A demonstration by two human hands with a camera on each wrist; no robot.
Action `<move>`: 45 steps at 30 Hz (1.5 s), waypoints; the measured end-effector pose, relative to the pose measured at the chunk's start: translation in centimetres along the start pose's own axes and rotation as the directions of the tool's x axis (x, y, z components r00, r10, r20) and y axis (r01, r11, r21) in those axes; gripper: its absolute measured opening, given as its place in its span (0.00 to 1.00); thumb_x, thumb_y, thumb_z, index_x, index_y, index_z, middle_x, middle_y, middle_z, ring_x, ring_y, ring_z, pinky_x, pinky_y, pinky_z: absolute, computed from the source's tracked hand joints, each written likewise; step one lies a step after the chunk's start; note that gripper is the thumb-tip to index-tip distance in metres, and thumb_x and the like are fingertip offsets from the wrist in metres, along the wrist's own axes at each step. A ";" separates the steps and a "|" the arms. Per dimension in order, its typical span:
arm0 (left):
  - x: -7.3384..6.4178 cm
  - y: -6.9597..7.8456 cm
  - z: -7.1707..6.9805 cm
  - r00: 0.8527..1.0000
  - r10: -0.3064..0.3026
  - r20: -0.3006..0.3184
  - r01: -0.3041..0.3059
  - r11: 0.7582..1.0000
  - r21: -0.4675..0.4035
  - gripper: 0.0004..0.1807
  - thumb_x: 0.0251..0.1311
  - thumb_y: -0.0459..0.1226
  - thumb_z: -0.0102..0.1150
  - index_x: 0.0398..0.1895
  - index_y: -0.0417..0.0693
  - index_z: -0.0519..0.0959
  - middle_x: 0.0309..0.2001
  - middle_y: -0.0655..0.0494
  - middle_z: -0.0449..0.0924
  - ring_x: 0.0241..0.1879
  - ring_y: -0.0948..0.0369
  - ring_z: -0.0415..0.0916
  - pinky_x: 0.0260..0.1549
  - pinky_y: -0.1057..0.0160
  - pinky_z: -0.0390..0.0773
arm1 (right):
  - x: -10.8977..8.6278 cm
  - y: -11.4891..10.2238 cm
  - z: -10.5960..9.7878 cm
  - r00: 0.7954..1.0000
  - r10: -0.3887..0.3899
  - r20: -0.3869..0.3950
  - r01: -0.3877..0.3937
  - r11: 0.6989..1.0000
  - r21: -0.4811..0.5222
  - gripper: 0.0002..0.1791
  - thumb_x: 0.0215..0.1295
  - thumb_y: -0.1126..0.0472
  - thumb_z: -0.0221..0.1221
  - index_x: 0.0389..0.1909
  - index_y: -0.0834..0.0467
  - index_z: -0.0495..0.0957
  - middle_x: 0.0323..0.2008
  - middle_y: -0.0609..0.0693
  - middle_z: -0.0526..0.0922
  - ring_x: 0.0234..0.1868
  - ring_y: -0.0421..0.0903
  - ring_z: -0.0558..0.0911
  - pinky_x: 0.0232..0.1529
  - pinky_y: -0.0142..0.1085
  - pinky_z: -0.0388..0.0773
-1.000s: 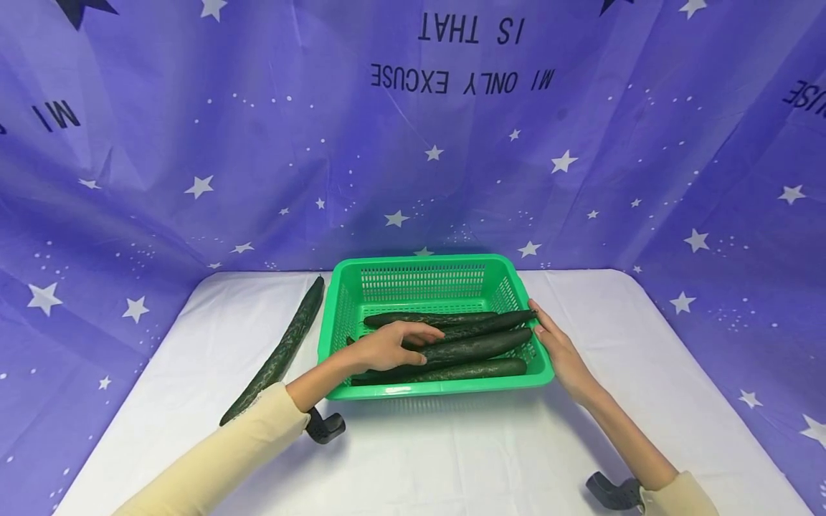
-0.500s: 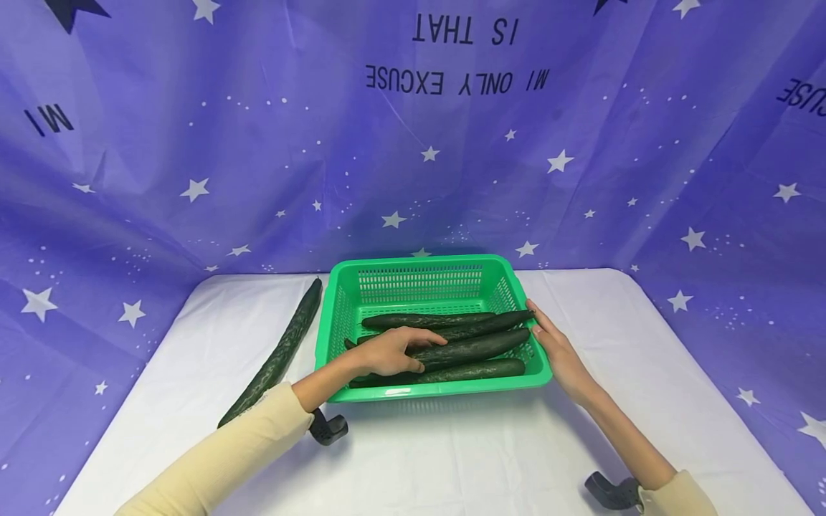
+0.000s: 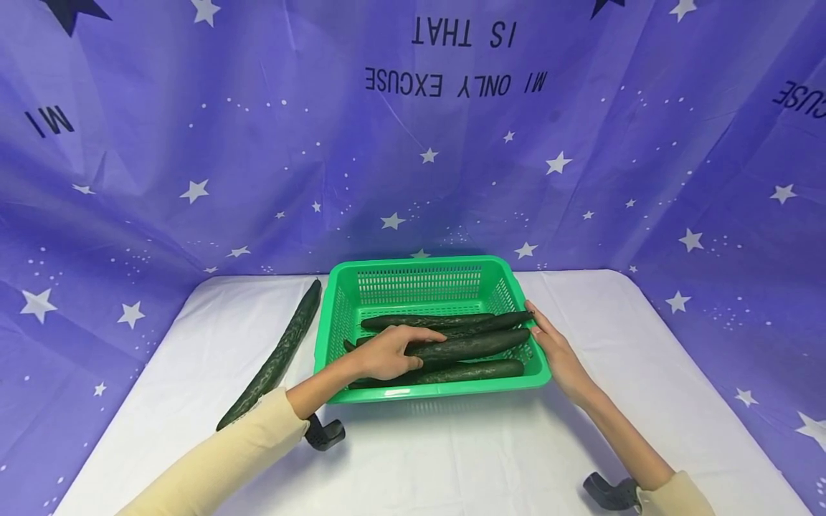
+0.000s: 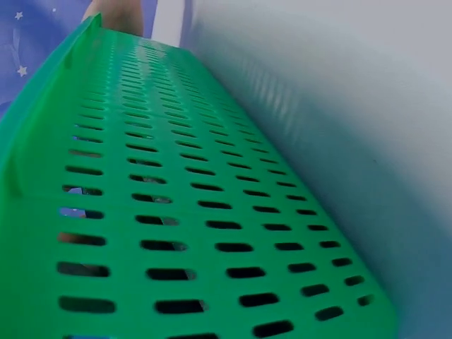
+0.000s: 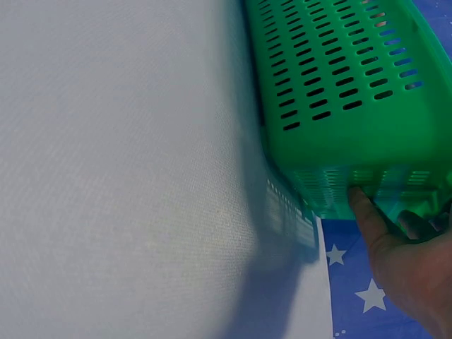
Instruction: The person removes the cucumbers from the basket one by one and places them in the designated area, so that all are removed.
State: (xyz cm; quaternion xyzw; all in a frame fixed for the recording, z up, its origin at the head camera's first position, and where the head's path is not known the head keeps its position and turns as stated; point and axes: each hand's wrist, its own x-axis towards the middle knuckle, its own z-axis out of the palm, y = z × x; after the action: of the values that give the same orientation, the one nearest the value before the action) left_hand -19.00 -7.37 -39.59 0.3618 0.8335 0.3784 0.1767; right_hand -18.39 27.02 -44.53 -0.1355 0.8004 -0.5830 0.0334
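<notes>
Currently, the left hand (image 3: 386, 355) reaches over the near-left part of the basket, thumb and fingers apart on either side of a large dark-green cucumber (image 3: 484, 346); contact is visible, but whether they squeeze it cannot be told. The right hand (image 3: 563, 360) is at the basket's right end, fingers extended and thumb set apart from them, touching the end wall; the right wrist view shows one fingertip against the outside of that wall. The green slotted plastic basket (image 3: 445, 390) stands between the two hands. Inside it, the large cucumber slants toward the right end, with a near cucumber (image 3: 484, 370) along the basket's front wall, a slanting cucumber (image 3: 500, 322) beyond it whose tip reaches the right rim, and a far cucumber (image 3: 426, 320) lying roughly parallel to the back wall. Stems and ends left of the left hand are partly covered. Outside the basket, just beside its left wall, a loose cucumber (image 3: 277, 358) lies diagonally, its lower end close to the cream left sleeve (image 3: 226, 459). Under the basket: white tablecloth (image 3: 471, 459). Behind it: violet-blue backdrop (image 3: 348, 193) with white stars and inverted black lettering.
</notes>
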 end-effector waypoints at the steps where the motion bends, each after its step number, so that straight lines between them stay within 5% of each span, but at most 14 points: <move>1: -0.1 0.1 -0.1 1.000 0.004 -0.006 -0.004 1.000 0.004 0.29 0.68 0.27 0.56 0.72 0.47 0.69 0.10 0.59 0.57 0.08 0.65 0.48 0.20 0.66 0.61 | 0.0 0.0 0.0 1.000 -0.001 0.001 0.001 1.000 0.001 0.31 0.82 0.51 0.38 0.81 0.53 0.45 0.79 0.52 0.45 0.77 0.52 0.40 0.71 0.57 0.39; 6: -0.5 0.9 -0.9 0.996 0.034 -0.077 -0.031 0.999 0.032 0.30 0.67 0.27 0.56 0.72 0.50 0.70 0.31 0.55 0.78 0.10 0.66 0.48 0.22 0.65 0.62 | 0.0 -0.1 0.1 1.000 -0.005 0.011 0.005 1.000 0.002 0.32 0.83 0.51 0.38 0.81 0.54 0.44 0.79 0.53 0.44 0.77 0.53 0.40 0.71 0.58 0.38; 11: -1.0 3.1 -3.1 0.982 0.056 -0.181 -0.046 0.997 0.058 0.31 0.65 0.27 0.57 0.71 0.53 0.71 0.52 0.47 0.80 0.11 0.67 0.46 0.19 0.66 0.61 | -0.1 -0.1 -0.1 1.000 -0.007 0.004 0.007 1.000 -0.003 0.32 0.83 0.52 0.38 0.81 0.55 0.43 0.79 0.54 0.44 0.77 0.55 0.40 0.71 0.60 0.39; 14: -1.7 4.1 -4.4 0.968 0.065 -0.242 -0.050 0.996 0.068 0.31 0.64 0.26 0.58 0.71 0.51 0.72 0.66 0.47 0.72 0.11 0.67 0.46 0.17 0.66 0.60 | 0.0 -0.1 -0.1 1.000 -0.019 0.000 0.019 1.000 -0.021 0.31 0.83 0.52 0.38 0.81 0.54 0.44 0.79 0.52 0.44 0.77 0.54 0.38 0.71 0.60 0.37; 20: -4.0 4.5 -6.9 0.944 0.008 -0.331 0.015 0.998 0.068 0.31 0.63 0.27 0.59 0.71 0.51 0.72 0.66 0.49 0.72 0.14 0.63 0.57 0.15 0.65 0.61 | -0.1 -0.1 0.0 1.000 -0.022 0.003 0.022 1.000 -0.020 0.31 0.83 0.52 0.38 0.81 0.53 0.44 0.79 0.52 0.43 0.77 0.54 0.38 0.71 0.60 0.36; 25: -6.3 3.3 -8.4 0.909 -0.092 -0.406 0.107 0.994 0.015 0.31 0.62 0.28 0.60 0.70 0.51 0.72 0.58 0.47 0.78 0.35 0.55 0.76 0.24 0.60 0.71 | 0.0 -0.1 0.0 1.000 -0.017 -0.001 0.017 0.999 -0.027 0.31 0.83 0.52 0.38 0.81 0.53 0.45 0.79 0.52 0.44 0.77 0.54 0.39 0.71 0.59 0.36; 30: -8.6 1.6 -9.5 0.863 -0.179 -0.472 0.178 0.983 -0.047 0.31 0.63 0.28 0.60 0.71 0.50 0.71 0.58 0.41 0.78 0.56 0.47 0.75 0.44 0.51 0.75 | 0.0 -0.2 0.0 1.000 -0.019 -0.002 0.019 0.999 -0.034 0.31 0.83 0.52 0.38 0.81 0.53 0.45 0.79 0.51 0.45 0.77 0.53 0.39 0.71 0.59 0.36; 37: -11.6 -0.6 -10.0 0.813 -0.248 -0.527 0.227 0.968 -0.106 0.33 0.63 0.28 0.60 0.73 0.44 0.67 0.58 0.35 0.75 0.60 0.40 0.70 0.53 0.44 0.71 | 0.0 -0.1 0.0 1.000 -0.020 0.001 0.020 0.999 -0.027 0.31 0.82 0.52 0.38 0.80 0.55 0.45 0.79 0.53 0.44 0.77 0.54 0.39 0.71 0.59 0.36; 45: -14.0 -3.5 -10.2 0.769 -0.365 -0.524 0.301 0.931 -0.206 0.36 0.66 0.29 0.58 0.77 0.46 0.60 0.65 0.29 0.66 0.65 0.35 0.61 0.58 0.35 0.64 | 0.0 -0.1 0.0 1.000 -0.020 -0.001 0.020 0.999 -0.027 0.31 0.83 0.52 0.38 0.80 0.55 0.44 0.79 0.53 0.44 0.77 0.54 0.39 0.71 0.59 0.36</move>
State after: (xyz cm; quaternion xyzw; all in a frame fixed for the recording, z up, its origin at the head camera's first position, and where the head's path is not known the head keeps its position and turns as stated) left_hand -16.96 -24.35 -35.34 0.0727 0.8772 0.4744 0.0115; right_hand -18.38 26.98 -44.46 -0.1435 0.8067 -0.5727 0.0255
